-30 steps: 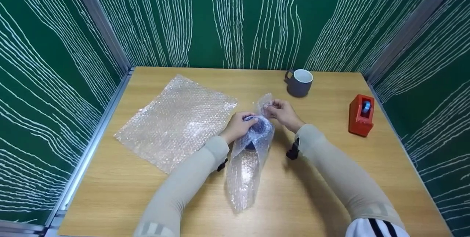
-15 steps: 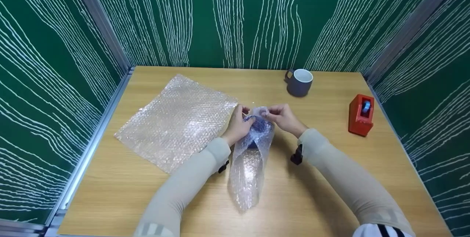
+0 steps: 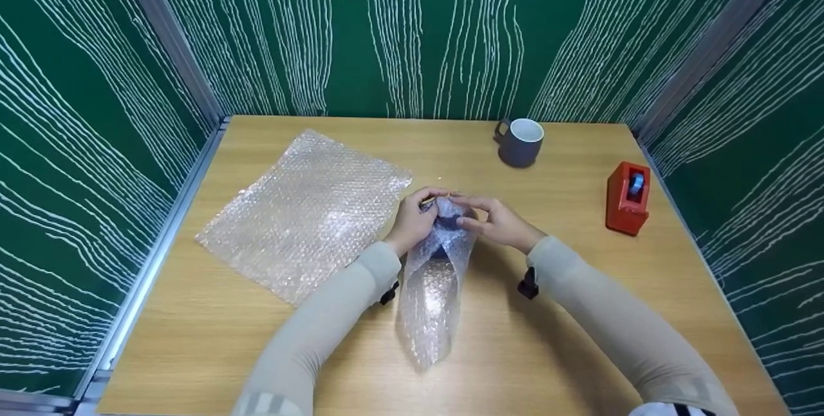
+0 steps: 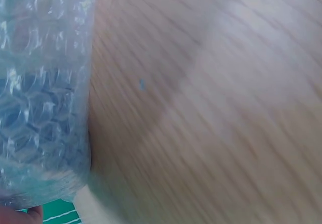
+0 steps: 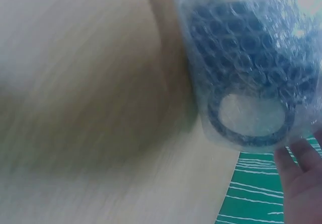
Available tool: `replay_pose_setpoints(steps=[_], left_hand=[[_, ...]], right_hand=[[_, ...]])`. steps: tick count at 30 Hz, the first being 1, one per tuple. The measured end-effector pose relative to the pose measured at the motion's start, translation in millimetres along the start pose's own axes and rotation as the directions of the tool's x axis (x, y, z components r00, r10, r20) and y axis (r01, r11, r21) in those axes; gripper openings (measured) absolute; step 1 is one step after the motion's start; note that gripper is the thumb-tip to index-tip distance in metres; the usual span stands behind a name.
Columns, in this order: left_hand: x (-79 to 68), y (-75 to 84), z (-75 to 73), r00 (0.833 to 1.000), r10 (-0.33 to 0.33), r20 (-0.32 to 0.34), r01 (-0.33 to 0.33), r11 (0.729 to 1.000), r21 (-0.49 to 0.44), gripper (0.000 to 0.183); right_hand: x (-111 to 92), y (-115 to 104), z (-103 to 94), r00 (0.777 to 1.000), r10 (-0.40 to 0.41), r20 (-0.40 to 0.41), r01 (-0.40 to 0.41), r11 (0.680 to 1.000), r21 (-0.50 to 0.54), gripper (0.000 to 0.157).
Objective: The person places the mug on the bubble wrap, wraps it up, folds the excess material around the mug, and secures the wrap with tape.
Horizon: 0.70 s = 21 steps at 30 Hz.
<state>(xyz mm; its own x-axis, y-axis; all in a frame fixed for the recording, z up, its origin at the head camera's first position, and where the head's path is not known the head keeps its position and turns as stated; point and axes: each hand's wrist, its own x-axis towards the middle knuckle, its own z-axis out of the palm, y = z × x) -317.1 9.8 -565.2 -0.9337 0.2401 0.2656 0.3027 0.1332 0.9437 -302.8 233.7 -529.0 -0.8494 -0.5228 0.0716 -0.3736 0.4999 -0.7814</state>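
A dark mug (image 3: 440,253) lies bundled in bubble wrap (image 3: 430,326), whose long end trails toward the table's near edge. Through the plastic, the right wrist view shows the mug's ring-shaped handle (image 5: 251,140). My left hand (image 3: 412,223) grips the far left of the bundle, thumb on the wrap over the mug and fingers bent round the far end. From the right, my right hand (image 3: 501,225) presses the far end of the wrap with nearly straight fingers, its thumb near the top of the mug. In the left wrist view the wrapped side (image 4: 40,113) fills the left edge.
A flat sheet of bubble wrap (image 3: 302,216) covers the table's left part. At the back stands a second dark mug (image 3: 519,149) with a white inside. A red tape dispenser (image 3: 626,203) is near the right edge. Green panels (image 3: 347,36) enclose the wooden table (image 3: 534,351).
My right hand let go of the pinched upright flap and now presses it down over the far end. My left fingers shifted slightly round that end. The bundle stayed nearly in place.
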Motion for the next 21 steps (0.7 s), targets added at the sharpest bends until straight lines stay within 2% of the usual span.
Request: replay_pose_setpoints(steps=[5,8,13,15,17,19,21], left_hand=[[0.0,-1.8,-1.4,1.000,0.009,0.007,-0.009,1.000,-0.009,0.027],[0.3,-1.6,-4.9,0.999,-0.026,0.037,0.026,1.000,-0.013,0.029],[3.0,7.9,-19.2,0.984,-0.081,0.157,0.084,0.996,-0.014,0.041],[3.9,13.5,-27.6,0.967,-0.102,0.234,0.107,0.994,-0.009,0.044],[4.9,18.5,-36.5,0.938,-0.133,0.321,0.137,0.991,0.011,0.044],[7.1,23.2,-45.5,0.899,-0.151,0.410,0.135,0.989,0.067,0.046],[10.3,26.5,-54.2,0.854,-0.164,0.494,0.108,0.984,0.140,0.058]], right_hand=[[-8.6,-2.4,-1.6,0.998,0.024,0.065,-0.023,0.999,-0.029,0.061],[-10.4,-2.0,-2.0,0.997,0.018,0.081,-0.014,0.999,-0.050,0.069],[-11.8,-0.6,-2.0,0.995,0.024,0.098,-0.019,0.998,-0.054,0.079],[-12.3,-0.3,-2.3,0.994,0.023,0.104,-0.018,0.999,-0.046,0.080],[-12.1,0.4,-2.8,0.994,0.013,0.112,-0.008,0.999,-0.041,0.080],[-12.4,0.5,-4.0,0.992,0.017,0.123,-0.011,0.999,-0.046,0.081],[-12.5,1.5,-5.0,0.991,0.007,0.131,0.000,0.998,-0.056,0.083]])
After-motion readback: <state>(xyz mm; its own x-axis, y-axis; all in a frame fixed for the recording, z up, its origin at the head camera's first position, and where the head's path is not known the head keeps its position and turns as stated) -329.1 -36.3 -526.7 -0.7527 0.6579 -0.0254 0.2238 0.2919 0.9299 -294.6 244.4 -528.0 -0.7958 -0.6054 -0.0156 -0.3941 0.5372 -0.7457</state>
